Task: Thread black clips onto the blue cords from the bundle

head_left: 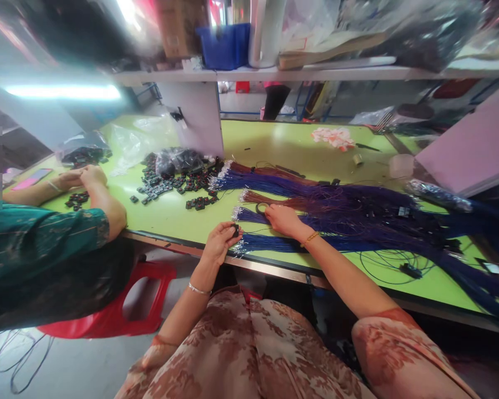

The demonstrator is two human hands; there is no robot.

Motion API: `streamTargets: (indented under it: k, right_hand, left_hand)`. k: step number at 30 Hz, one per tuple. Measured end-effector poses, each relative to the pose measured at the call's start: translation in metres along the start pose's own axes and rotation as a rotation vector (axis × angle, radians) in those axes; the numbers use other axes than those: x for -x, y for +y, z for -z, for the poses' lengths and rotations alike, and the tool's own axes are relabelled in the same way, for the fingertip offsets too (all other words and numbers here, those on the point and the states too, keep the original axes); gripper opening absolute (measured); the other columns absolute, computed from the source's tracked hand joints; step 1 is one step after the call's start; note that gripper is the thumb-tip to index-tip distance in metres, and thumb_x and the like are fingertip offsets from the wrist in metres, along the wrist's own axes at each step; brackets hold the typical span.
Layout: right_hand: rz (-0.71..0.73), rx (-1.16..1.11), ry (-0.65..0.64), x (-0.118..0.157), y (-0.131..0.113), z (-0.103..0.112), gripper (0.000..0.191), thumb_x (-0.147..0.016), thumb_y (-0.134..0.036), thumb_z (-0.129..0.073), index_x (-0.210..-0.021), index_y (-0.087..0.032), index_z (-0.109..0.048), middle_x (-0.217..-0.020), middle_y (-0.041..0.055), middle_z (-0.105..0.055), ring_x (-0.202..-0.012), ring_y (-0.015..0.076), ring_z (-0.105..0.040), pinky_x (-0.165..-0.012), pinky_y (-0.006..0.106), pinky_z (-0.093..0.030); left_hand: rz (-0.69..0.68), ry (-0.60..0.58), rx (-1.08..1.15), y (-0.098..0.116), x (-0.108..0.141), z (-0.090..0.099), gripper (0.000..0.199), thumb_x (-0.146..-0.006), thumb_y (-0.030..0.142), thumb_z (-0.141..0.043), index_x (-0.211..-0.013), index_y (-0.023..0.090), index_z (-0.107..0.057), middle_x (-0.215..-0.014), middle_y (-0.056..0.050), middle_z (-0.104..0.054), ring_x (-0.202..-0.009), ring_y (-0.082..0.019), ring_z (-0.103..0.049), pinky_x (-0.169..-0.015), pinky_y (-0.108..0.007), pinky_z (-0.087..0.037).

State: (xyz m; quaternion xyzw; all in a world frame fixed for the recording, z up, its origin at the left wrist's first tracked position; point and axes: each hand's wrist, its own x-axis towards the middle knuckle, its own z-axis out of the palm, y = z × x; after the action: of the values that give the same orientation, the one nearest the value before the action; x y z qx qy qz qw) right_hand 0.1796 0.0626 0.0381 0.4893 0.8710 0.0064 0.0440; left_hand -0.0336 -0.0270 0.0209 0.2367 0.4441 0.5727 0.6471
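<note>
My left hand (220, 241) pinches one black connector (235, 230); my right hand (283, 219) rests loosely curled on the wires (341, 208). I judge most remains: loose connectors (170, 185) still heaped on the bench (274, 147).

connectors (172, 185) left on table (274, 149) | wire bundles (336, 213) right | co-worker (37, 260) far left

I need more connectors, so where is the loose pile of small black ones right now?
In the head view, the pile of black connectors lies on the green table, left of the blue wire bundles, beside a co-worker's hands.
</note>
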Motion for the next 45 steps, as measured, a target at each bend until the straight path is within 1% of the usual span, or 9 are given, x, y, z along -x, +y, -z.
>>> streamTargets:
  k: [5, 9, 17, 21, 26, 33, 37, 41, 45]
  right_hand:
    - [0.038, 0.029, 0.052, 0.001, 0.001, -0.001, 0.026, -0.092, -0.021, -0.037, -0.101, -0.009, -0.058, -0.1, 0.0174, -0.063, -0.092, 0.0247, -0.06, -0.074, 0.031, -0.04]
    - [0.051, -0.003, 0.054, 0.002, 0.004, -0.002, 0.026, -0.094, -0.025, -0.037, -0.101, -0.014, -0.059, -0.103, 0.0144, -0.062, -0.092, 0.0235, -0.059, -0.072, 0.03, -0.039]
    - [0.151, 0.051, 0.08, -0.001, 0.005, -0.008, 0.027, -0.085, -0.01, -0.041, -0.107, -0.01, -0.057, -0.101, 0.0176, -0.061, -0.093, 0.0253, -0.055, -0.077, 0.032, -0.035]
    - [0.139, 0.03, 0.109, -0.001, 0.009, -0.009, 0.023, -0.083, -0.009, -0.042, -0.1, -0.009, -0.058, -0.097, 0.0178, -0.062, -0.089, 0.0242, -0.055, -0.076, 0.031, -0.034]
    - [0.095, -0.223, 0.225, -0.005, 0.005, -0.01, 0.018, -0.089, -0.02, -0.041, -0.087, -0.015, -0.058, -0.085, 0.0104, -0.064, -0.077, 0.019, -0.054, -0.068, 0.028, -0.033]
    - [0.193, -0.667, 0.414, -0.026, -0.034, 0.0, 0.007, -0.08, -0.019, -0.048, -0.077, -0.017, -0.055, -0.073, 0.0017, -0.059, -0.065, 0.0123, -0.048, -0.063, 0.024, -0.034]
    - [0.208, -0.811, 0.411, -0.028, -0.045, 0.006, 0.006, -0.078, -0.018, -0.05, -0.075, -0.017, -0.055, -0.068, -0.0012, -0.058, -0.06, 0.0102, -0.047, -0.059, 0.022, -0.033]
    - [0.2, -0.916, 0.368, -0.015, -0.044, 0.003, 0.008, -0.079, -0.022, -0.051, -0.075, -0.017, -0.056, -0.066, -0.0017, -0.058, -0.057, 0.0092, -0.047, -0.056, 0.021, -0.033]
    - [0.148, -0.88, 0.337, 0.002, -0.043, -0.001, 0.014, -0.081, -0.029, -0.055, -0.076, -0.017, -0.058, -0.067, -0.0009, -0.059, -0.056, 0.009, -0.046, -0.054, 0.022, -0.03]
  left_hand:
    - [0.004, -0.003, 0.007, 0.0, 0.0, -0.002, 0.025, -0.07, 0.015, -0.072, -0.091, 0.012, -0.06, -0.082, -0.007, -0.07, -0.079, -0.016, -0.068, -0.083, -0.034, -0.054]
    - [0.008, -0.006, 0.009, -0.001, 0.0, -0.004, 0.025, -0.07, 0.016, -0.072, -0.091, 0.012, -0.06, -0.082, -0.007, -0.07, -0.079, -0.017, -0.069, -0.082, -0.033, -0.054]
    - [-0.002, 0.001, 0.012, -0.002, -0.001, -0.001, 0.024, -0.069, 0.016, -0.073, -0.09, 0.012, -0.06, -0.082, -0.007, -0.07, -0.079, -0.017, -0.069, -0.082, -0.034, -0.054]
    - [-0.002, -0.002, 0.015, -0.001, -0.001, 0.0, 0.024, -0.069, 0.017, -0.073, -0.09, 0.012, -0.06, -0.082, -0.007, -0.07, -0.08, -0.017, -0.069, -0.083, -0.035, -0.054]
    - [-0.005, -0.012, 0.015, -0.001, -0.001, -0.002, 0.025, -0.069, 0.017, -0.073, -0.09, 0.013, -0.06, -0.082, -0.006, -0.07, -0.08, -0.017, -0.068, -0.088, -0.037, -0.053]
    - [-0.024, -0.019, 0.062, -0.007, -0.005, -0.008, 0.023, -0.07, 0.015, -0.071, -0.089, 0.013, -0.059, -0.081, -0.005, -0.069, -0.081, -0.016, -0.068, -0.092, -0.039, -0.051]
    - [-0.035, -0.002, 0.099, -0.009, -0.007, -0.012, 0.02, -0.072, 0.012, -0.067, -0.09, 0.014, -0.057, -0.081, -0.005, -0.069, -0.081, -0.015, -0.068, -0.092, -0.038, -0.05]
    - [-0.02, 0.019, 0.141, -0.009, -0.011, -0.017, 0.015, -0.075, 0.007, -0.059, -0.089, 0.013, -0.056, -0.082, -0.007, -0.069, -0.081, -0.015, -0.068, -0.09, -0.036, -0.051]
    - [0.002, 0.032, 0.167, -0.009, -0.015, -0.023, 0.015, -0.078, 0.004, -0.053, -0.09, 0.012, -0.056, -0.077, -0.006, -0.067, -0.075, -0.014, -0.067, -0.09, -0.037, -0.051]
